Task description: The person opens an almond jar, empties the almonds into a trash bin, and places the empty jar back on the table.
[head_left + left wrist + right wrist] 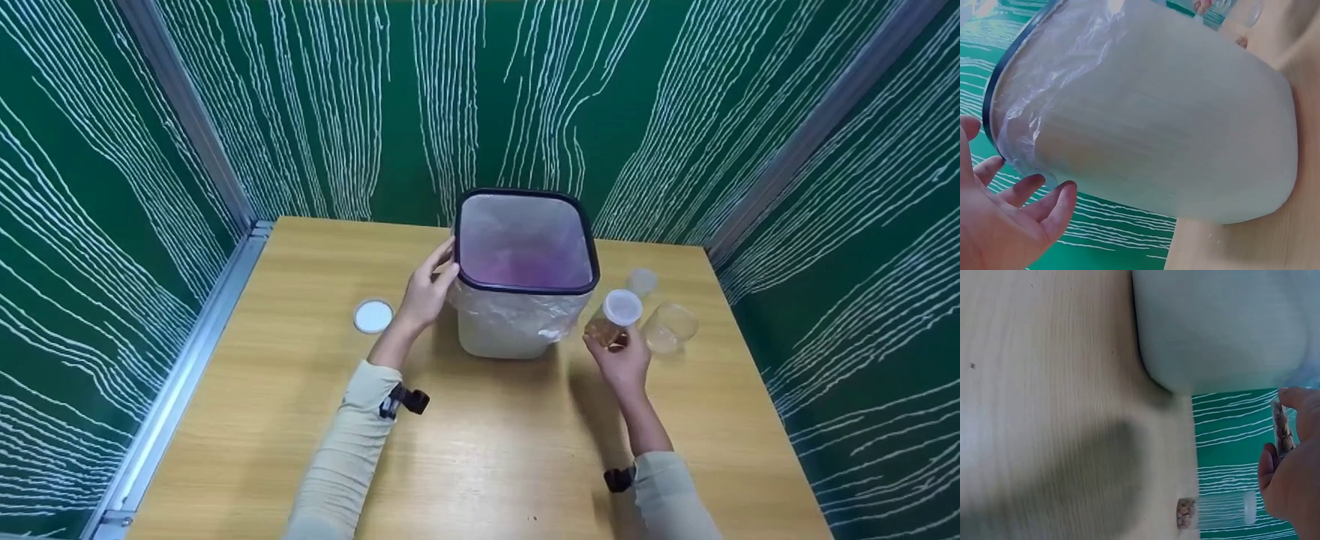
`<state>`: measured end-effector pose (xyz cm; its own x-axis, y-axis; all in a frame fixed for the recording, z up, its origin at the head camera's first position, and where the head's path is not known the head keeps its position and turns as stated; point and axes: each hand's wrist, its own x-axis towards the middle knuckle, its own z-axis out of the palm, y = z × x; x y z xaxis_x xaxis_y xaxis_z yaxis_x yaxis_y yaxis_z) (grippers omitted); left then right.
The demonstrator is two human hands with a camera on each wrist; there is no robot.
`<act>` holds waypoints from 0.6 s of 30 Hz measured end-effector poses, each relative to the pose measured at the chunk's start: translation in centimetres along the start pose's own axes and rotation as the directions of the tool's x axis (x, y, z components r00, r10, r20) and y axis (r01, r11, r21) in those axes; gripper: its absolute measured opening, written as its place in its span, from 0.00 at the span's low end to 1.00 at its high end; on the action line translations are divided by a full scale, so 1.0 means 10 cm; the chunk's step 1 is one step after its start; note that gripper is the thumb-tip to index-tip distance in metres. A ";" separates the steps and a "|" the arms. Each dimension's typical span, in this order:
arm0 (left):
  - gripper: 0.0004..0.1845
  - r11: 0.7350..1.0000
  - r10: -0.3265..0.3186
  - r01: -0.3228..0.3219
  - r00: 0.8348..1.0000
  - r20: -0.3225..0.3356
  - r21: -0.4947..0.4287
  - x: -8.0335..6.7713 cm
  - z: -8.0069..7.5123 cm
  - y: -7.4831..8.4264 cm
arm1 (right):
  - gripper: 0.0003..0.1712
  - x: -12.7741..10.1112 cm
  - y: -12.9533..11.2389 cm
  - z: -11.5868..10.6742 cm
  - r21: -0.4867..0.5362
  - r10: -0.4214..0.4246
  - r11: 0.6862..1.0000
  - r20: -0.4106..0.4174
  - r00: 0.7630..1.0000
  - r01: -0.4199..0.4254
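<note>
Wooden table (495, 450), pale grain, rectangular, green walls w/ white wavy lines on three sides.

Bin (523, 274) at table centre, toward back: squarish w/ rounded corners, pale body, dark rim, lined w/ thin clear plastic bag that spills crinkled over the outside. Inside shows pinkish tint at bottom; contents otherwise can't tell.

Left hand (426, 291) against bin's left side just under rim, fingers (1044, 205) straight and relaxed, tips touching the bag film, gripping nothing.

Right hand (622, 361) right of bin, raised off table, fingers curled round small clear jar (613, 319): cylindrical, white round lid on, brownish bits inside. Held tilted, close to bin's right front corner, not touching as far as visible.

Second clear jar (669, 327) just right of held one, on its side on table, no lid, mouth toward camera; wrist view shows small brown clump at one end. Third small clear jar (642, 281) behind, near bin's right side, contents unclear.

Loose white round lid (373, 316) flat on table, left of left hand, apart from bin.
</note>
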<state>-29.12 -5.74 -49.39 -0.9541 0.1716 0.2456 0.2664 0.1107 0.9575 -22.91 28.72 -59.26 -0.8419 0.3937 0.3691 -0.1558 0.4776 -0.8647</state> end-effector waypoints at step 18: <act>0.16 0.996 0.047 -0.045 0.999 -0.026 0.077 -0.78 -0.09 -0.04 | 0.33 -0.56 -0.38 -0.03 -0.088 -0.106 0.990 0.087 0.991 0.113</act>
<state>-21.93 -8.03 -51.53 -0.9435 0.1515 0.2945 0.3191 0.1773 0.9310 -17.42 24.96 -57.94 -0.8623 0.2715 0.4275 -0.2040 0.5863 -0.7840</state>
